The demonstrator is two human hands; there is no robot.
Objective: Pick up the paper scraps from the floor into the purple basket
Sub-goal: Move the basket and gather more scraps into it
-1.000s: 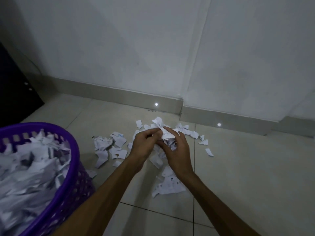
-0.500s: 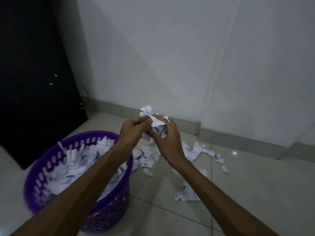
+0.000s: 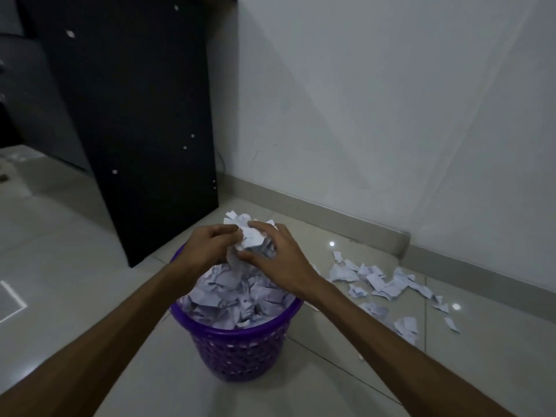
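The purple basket [image 3: 237,350] stands on the tiled floor in the middle of the view, heaped with white paper scraps. Directly above its far rim, my left hand [image 3: 207,248] and my right hand [image 3: 279,260] hold a bunch of white paper scraps [image 3: 251,236] between them, fingers curled round it from both sides. Several loose scraps [image 3: 379,284] lie scattered on the floor to the right of the basket, near the skirting.
A tall black cabinet panel [image 3: 135,130] stands behind and left of the basket. The white wall [image 3: 391,115] with its grey skirting runs along the right. Pale floor tiles [image 3: 75,266] spread out to the left and front.
Both hands lifted the bunch of scraps off the floor and carried it left, from over the floor pile to above the basket. The view swung left with them.
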